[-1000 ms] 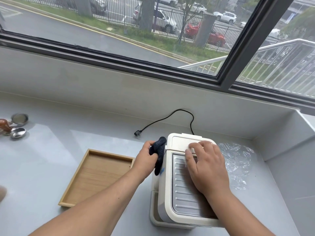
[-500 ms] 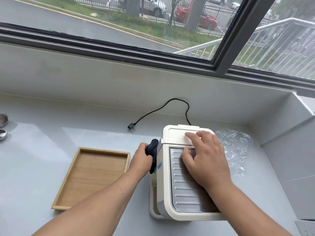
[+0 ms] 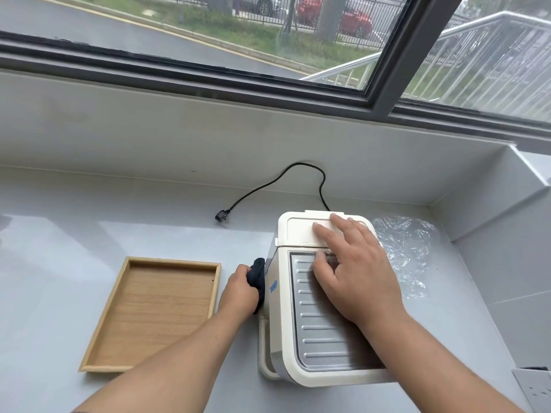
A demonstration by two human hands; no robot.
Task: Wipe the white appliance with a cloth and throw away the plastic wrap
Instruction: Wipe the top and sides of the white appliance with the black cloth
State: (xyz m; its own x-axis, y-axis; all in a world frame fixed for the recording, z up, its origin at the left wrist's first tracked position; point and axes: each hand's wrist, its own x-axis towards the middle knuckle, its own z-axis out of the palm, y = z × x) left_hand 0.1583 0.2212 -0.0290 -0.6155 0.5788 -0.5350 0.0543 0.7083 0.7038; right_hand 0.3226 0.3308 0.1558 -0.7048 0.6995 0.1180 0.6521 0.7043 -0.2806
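The white appliance [image 3: 301,234] stands on the grey counter, with a ribbed metal plate on its top. My right hand [image 3: 354,269] lies flat on that top, fingers spread, holding nothing. My left hand [image 3: 238,293] grips a dark cloth [image 3: 258,274] and presses it against the appliance's left side, low down. Crumpled clear plastic wrap [image 3: 408,251] lies on the counter just right of the appliance, touched by neither hand.
An empty wooden tray [image 3: 119,296] sits left of my left hand. The appliance's black cord and plug [image 3: 222,217] trail behind it toward the wall. A raised ledge closes the right side, and a white wall socket [image 3: 536,389] shows at the lower right.
My left hand has slid the cloth down the appliance's left side, from near its top edge to lower down. My right hand stays on top.
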